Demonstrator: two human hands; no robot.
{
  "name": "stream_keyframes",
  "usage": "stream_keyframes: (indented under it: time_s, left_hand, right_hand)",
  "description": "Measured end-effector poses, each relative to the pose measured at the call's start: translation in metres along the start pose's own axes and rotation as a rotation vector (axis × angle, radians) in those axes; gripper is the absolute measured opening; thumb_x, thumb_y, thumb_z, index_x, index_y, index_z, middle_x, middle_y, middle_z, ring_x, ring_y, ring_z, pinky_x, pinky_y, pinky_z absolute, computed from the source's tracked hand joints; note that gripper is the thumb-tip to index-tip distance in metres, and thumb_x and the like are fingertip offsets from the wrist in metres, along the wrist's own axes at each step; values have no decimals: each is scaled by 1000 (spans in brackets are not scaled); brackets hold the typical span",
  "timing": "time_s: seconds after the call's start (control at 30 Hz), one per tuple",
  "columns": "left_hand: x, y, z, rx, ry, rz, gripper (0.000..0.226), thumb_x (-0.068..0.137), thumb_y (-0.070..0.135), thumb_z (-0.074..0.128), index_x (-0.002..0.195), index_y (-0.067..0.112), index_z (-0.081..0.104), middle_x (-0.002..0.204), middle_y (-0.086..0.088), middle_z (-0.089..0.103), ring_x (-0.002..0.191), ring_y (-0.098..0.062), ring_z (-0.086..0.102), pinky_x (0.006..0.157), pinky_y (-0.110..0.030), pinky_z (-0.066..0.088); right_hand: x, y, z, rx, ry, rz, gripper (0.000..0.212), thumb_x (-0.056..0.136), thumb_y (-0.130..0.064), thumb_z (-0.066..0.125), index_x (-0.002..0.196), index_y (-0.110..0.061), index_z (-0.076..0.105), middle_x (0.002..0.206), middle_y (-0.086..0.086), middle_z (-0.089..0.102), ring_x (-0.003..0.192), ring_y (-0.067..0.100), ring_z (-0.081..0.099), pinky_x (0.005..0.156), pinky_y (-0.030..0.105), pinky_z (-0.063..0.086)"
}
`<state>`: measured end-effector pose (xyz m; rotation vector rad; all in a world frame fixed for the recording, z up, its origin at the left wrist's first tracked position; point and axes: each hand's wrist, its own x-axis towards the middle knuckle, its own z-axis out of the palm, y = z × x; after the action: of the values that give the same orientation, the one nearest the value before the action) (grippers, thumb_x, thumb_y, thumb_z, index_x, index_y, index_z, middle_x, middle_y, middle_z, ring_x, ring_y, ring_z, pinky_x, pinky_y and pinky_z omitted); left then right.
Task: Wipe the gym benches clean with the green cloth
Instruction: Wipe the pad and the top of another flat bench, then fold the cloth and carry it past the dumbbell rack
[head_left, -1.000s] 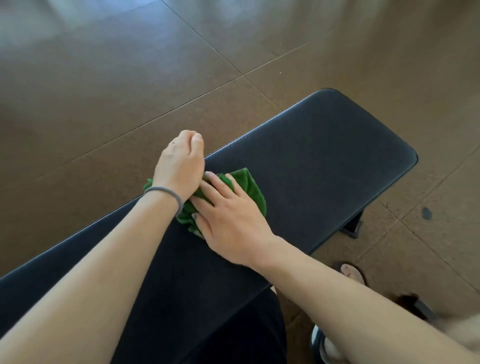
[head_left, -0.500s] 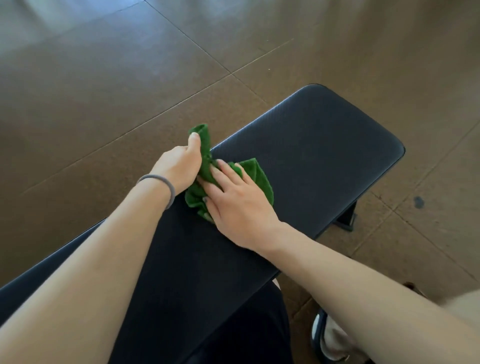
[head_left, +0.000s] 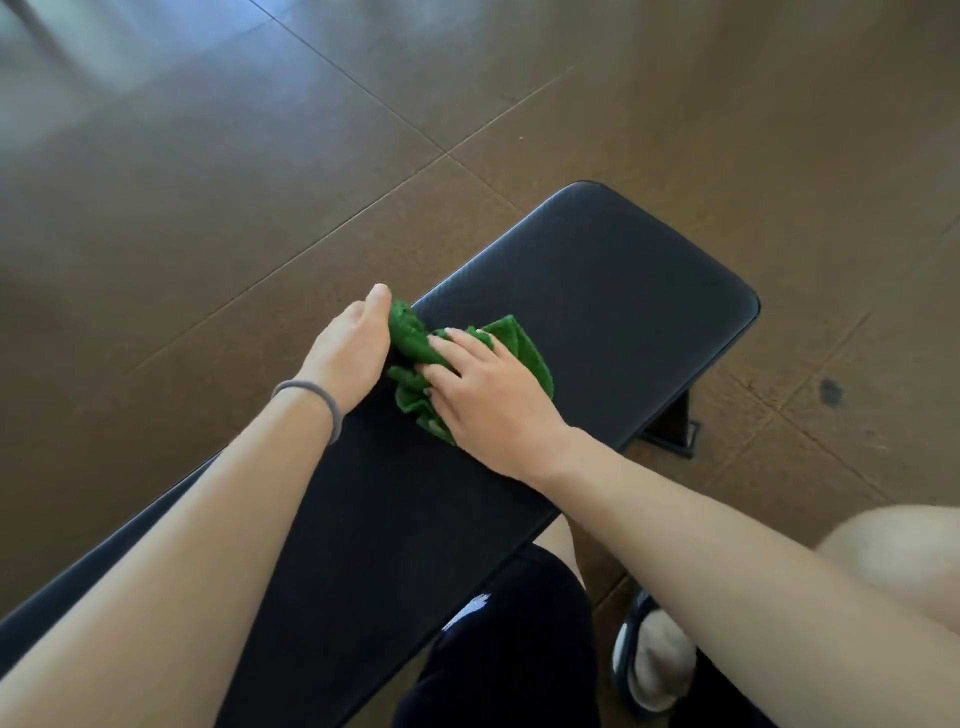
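Observation:
A black padded gym bench (head_left: 613, 291) runs from the lower left to the upper right of the view. A crumpled green cloth (head_left: 415, 338) lies on its far edge near the middle. My left hand (head_left: 348, 353) holds the raised left end of the cloth, thumb on top and fingers hidden behind it. My right hand (head_left: 483, 395) lies flat on the cloth's near side, with straight fingers pressing it to the pad. Much of the cloth is hidden under both hands.
Brown tiled floor (head_left: 260, 156) surrounds the bench. A black metal bench foot (head_left: 672, 426) shows under the right end. My dark-clothed knee (head_left: 509, 649) and a sandalled foot (head_left: 654, 660) are at the near side.
My left hand has uncurled from a fist on the cloth and taken hold of its lifted end. Both hands and the cloth stay at about the same spot on the bench.

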<state>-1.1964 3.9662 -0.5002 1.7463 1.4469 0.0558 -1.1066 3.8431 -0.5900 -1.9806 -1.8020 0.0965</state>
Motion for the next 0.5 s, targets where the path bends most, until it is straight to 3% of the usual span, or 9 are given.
stream_keyframes:
  time_s: [0.07, 0.1, 0.2, 0.23, 0.3, 0.4, 0.5]
  left_hand:
    - [-5, 15, 2, 30, -4, 53, 45, 108, 48, 28, 127, 22, 59, 124, 2, 57, 110, -18, 49, 94, -34, 33]
    - [-9, 23, 2, 28, -10, 83, 42, 108, 45, 31, 135, 25, 57, 126, 6, 55, 113, -15, 47, 94, -31, 32]
    - [-23, 50, 0, -102, -166, 101, 37, 107, 37, 41, 141, 35, 57, 133, 14, 54, 125, -9, 47, 89, -22, 37]
    - [-29, 59, -2, -204, -281, 64, 37, 104, 35, 46, 139, 38, 59, 138, 15, 55, 132, -9, 47, 95, -22, 37]
    - [-39, 74, -8, -369, -480, -25, 46, 94, 34, 55, 139, 39, 58, 145, 12, 57, 139, -11, 46, 114, -34, 31]
    - [-60, 106, -22, -401, -586, -92, 60, 79, 34, 62, 138, 38, 56, 136, 4, 66, 123, -14, 60, 112, -41, 38]
    - [-85, 142, -45, -367, -608, -93, 41, 91, 25, 68, 132, 22, 62, 125, -9, 71, 100, -19, 65, 79, -33, 51]
  right_hand:
    - [0, 7, -28, 241, -38, 120, 39, 104, -25, 39, 113, -6, 72, 120, 12, 69, 116, 32, 62, 103, 50, 46]
    - [2, 9, -46, 439, -61, 273, 36, 105, -24, 42, 113, -7, 72, 115, 10, 70, 110, 29, 63, 102, 49, 46]
    - [7, 14, -104, 1285, -47, 779, 35, 104, -31, 46, 119, -13, 73, 118, 16, 73, 111, 29, 67, 107, 55, 49]
    - [5, 18, -123, 1552, -60, 879, 39, 105, -33, 44, 123, -11, 71, 126, 21, 70, 112, 32, 67, 106, 54, 49]
    - [0, 23, -159, 1904, -115, 972, 47, 107, -36, 40, 129, -5, 66, 138, 26, 62, 120, 39, 62, 108, 51, 47]
    - [2, 20, -207, 2119, -214, 1009, 65, 103, -49, 42, 148, -3, 51, 154, 24, 47, 144, 45, 43, 122, 56, 31]
    - [15, 4, -252, 2180, -297, 1064, 74, 103, -59, 39, 154, -5, 44, 156, 23, 46, 146, 44, 40, 124, 58, 26]
